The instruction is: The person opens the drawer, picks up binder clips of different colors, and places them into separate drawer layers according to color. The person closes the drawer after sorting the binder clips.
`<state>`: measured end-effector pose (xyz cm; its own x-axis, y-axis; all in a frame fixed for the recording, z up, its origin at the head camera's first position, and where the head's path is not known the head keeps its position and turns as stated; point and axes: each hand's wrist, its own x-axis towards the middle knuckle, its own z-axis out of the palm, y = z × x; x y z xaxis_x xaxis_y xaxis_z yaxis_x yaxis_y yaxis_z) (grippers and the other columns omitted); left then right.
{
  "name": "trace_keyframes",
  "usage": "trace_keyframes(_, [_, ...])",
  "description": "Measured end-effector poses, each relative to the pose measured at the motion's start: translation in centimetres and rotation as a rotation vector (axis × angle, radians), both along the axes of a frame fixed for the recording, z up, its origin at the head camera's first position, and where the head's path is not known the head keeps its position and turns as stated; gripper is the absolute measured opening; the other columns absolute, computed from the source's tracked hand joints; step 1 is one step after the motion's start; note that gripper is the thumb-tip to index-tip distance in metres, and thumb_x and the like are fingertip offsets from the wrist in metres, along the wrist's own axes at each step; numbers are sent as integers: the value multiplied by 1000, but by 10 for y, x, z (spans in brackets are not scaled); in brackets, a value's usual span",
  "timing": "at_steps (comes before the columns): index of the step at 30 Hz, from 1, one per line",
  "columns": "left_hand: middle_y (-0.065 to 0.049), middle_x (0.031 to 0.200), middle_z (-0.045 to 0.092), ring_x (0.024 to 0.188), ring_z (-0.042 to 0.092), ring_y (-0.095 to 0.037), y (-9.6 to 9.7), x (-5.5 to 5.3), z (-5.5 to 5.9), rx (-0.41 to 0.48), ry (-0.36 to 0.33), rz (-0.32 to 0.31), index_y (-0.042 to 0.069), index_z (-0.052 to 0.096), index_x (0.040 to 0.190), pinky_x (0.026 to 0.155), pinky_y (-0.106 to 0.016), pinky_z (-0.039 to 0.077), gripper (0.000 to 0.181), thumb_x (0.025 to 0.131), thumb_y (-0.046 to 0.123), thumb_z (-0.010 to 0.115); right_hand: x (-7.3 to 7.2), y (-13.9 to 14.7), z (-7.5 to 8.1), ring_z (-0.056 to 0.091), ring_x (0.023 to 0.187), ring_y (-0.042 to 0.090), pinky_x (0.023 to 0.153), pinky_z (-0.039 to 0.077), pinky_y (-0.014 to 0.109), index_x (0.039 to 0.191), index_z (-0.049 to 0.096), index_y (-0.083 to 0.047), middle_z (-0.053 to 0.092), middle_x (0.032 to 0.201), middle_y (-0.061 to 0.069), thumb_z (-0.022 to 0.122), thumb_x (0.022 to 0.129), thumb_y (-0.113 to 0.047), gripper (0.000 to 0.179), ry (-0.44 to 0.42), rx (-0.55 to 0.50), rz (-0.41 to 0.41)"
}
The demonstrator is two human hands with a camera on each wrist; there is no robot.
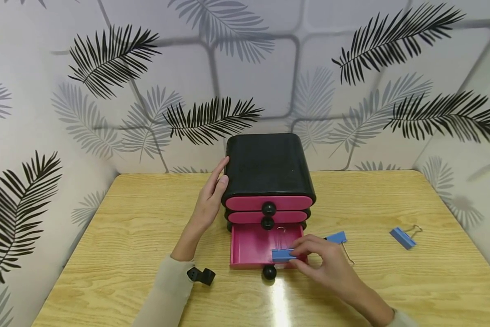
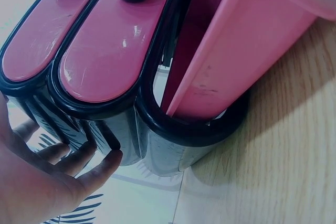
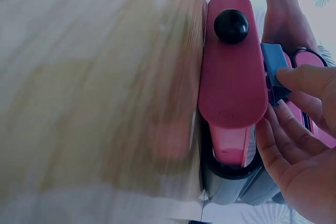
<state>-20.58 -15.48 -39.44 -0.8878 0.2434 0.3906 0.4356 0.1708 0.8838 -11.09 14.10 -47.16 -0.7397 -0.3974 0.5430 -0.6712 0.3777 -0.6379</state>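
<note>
A small black cabinet with three pink drawers and black ball knobs stands on the table. Its bottom drawer is pulled out. The right hand pinches a blue binder clip between thumb and fingers, over the front of that drawer. In the right wrist view the same clip shows beside the drawer front. My left hand rests against the cabinet's left side, and the left wrist view shows its fingers spread along the black casing.
Right of the drawer, a second blue binder clip lies partly behind the right hand. Another blue clip lies farther right on the wooden table. A leaf-patterned wall rises behind the cabinet.
</note>
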Motion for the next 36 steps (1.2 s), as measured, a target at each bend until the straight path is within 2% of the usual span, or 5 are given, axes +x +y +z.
trace_keyframes(6, [-14, 167, 27, 154, 23, -24, -1, -1, -1, 0, 3, -3, 5, 31, 161, 124, -47, 21, 52, 110, 12, 40, -3, -9, 5, 62, 73, 15, 65, 56, 30, 93, 76, -18, 71, 100, -6, 85, 80, 1, 25, -11, 24, -9])
trace_keyframes(12, [-14, 167, 27, 155, 22, -23, 0, -1, -2, 5, 4, -13, 5, 30, 161, 124, -46, 20, 53, 110, 12, 39, -7, -15, 8, 67, 80, 16, 69, 61, 34, 92, 77, -16, 72, 101, -6, 84, 82, 0, 20, -86, 22, -23])
trace_keyframes(21, [-15, 167, 27, 155, 22, -25, -1, -2, -3, 4, 18, -7, 4, 30, 161, 124, -47, 19, 53, 110, 13, 40, -11, -32, 6, 70, 87, 11, 74, 60, 32, 91, 78, -15, 74, 97, -7, 84, 81, 0, 19, -79, 0, 5])
trace_keyframes(29, [-17, 167, 26, 155, 22, -27, -1, -3, -2, 14, 24, -15, 1, 30, 161, 124, -50, 19, 53, 110, 12, 40, -19, -48, 10, 72, 91, 13, 76, 62, 34, 90, 79, -11, 74, 99, -4, 83, 82, 0, 15, -266, -15, -12])
trace_keyframes(36, [-18, 167, 26, 155, 22, -28, -3, -7, -9, 20, 23, -18, 1, 30, 161, 124, -50, 21, 53, 110, 11, 40, -20, -58, 6, 72, 89, 12, 77, 61, 32, 92, 79, -12, 75, 98, -4, 83, 85, -4, 11, -311, 37, -20])
